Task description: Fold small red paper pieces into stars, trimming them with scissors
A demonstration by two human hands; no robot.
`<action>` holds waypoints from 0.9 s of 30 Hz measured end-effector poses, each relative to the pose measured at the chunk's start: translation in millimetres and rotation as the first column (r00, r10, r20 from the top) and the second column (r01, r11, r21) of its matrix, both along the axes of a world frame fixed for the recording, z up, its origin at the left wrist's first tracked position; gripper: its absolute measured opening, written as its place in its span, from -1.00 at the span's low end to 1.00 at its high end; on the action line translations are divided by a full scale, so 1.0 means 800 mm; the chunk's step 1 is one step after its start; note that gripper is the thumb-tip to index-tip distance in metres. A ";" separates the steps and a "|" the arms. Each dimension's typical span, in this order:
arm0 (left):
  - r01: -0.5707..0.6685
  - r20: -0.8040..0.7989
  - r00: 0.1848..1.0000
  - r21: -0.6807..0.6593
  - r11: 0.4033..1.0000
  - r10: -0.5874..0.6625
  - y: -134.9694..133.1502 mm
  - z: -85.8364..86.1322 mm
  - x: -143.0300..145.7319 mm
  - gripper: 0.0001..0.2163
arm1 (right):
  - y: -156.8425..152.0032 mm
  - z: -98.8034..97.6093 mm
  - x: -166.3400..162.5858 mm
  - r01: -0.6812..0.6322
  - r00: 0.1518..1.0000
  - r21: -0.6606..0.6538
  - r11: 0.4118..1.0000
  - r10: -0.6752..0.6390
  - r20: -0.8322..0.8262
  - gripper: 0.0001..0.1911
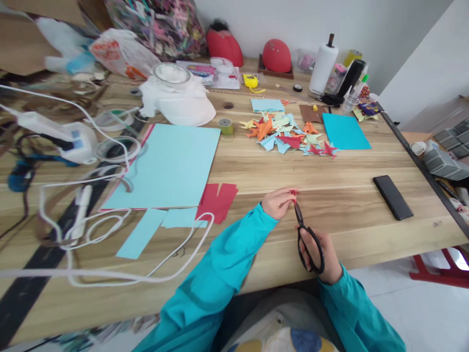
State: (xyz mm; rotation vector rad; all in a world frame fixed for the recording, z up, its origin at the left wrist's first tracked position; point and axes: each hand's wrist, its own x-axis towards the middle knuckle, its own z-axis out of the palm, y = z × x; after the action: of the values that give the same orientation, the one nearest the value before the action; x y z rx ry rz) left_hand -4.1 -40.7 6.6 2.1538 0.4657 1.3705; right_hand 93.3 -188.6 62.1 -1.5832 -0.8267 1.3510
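My left hand [277,203] pinches a small piece of red paper [293,194] above the tabletop. In my right hand [324,255] is a pair of black-handled scissors [299,217], with fingers and thumb through the handle loops. The blades point away from me and their tips meet the red paper; whether they are parted I cannot tell. Beyond my hands lies a pile of folded paper shapes [286,134] in orange, blue, red and pale green. Red paper strips [218,201] lie left of my left hand, beside light blue strips [141,234].
Light blue sheets [172,164] lie on the left, near a white cable [183,252] looping over the table. A phone [393,197] rests on the right. A bright blue sheet [346,131], a paper roll [323,68] and a yellow tape measure [251,81] are farther back.
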 end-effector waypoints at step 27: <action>0.008 -0.015 1.000 0.011 1.000 -0.008 0.001 -0.005 -0.001 -0.84 | -0.002 -0.006 0.002 -0.018 1.000 -0.019 1.000 0.019 0.011 -0.55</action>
State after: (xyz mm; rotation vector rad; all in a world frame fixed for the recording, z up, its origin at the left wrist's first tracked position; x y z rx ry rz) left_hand -4.8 -39.8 2.5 2.1739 0.4557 1.3564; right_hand 94.6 -189.9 57.6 -1.6032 -0.8393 1.3680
